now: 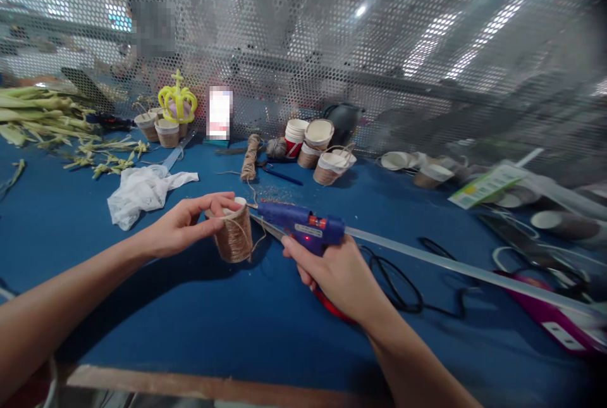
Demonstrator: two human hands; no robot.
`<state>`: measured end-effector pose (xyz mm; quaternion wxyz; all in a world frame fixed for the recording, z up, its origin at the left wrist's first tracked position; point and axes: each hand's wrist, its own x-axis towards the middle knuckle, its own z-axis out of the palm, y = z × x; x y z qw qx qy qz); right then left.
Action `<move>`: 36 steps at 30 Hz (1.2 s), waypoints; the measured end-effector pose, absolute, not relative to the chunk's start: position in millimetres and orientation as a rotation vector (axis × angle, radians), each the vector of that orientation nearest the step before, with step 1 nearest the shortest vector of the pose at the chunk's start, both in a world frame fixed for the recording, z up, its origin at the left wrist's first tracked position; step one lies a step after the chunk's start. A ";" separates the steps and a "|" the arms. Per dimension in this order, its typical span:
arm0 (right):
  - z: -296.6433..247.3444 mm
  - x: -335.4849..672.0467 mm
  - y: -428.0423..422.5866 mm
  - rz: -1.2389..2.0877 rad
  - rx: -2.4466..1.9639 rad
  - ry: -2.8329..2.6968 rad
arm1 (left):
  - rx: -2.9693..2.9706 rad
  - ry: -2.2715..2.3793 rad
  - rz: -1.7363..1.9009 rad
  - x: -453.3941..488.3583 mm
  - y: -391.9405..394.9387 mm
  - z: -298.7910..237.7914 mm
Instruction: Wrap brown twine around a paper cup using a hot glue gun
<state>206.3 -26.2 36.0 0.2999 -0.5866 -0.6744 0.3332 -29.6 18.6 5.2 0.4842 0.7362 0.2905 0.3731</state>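
Observation:
A paper cup wrapped in brown twine [233,240] stands tilted slightly above or on the blue table, its white rim showing. My left hand [194,221] grips it at the rim from the left, fingers over the top edge. In my right hand [332,275] is a blue hot glue gun [284,215] with a red light lit, its nozzle at the cup's right rim. A long clear glue stick [427,258] runs out of its back. The same hand also holds scissors [271,229], blades toward the cup and red handle below the palm. A loose twine end hangs beside the cup.
Behind the cup lies a twine bundle [250,158]. Several wrapped cups [327,167] stand at the back. White cloth [142,193] and dried husks [38,111] lie left. A black cable [403,297] and a magenta power strip [545,313] are right. A perforated metal screen [284,35] rises behind.

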 end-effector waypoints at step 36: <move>3.1 257.6 65.8 0.686 -1.968 -1.502 | 1.980 0.751 0.902 -34.3 18.5 7.5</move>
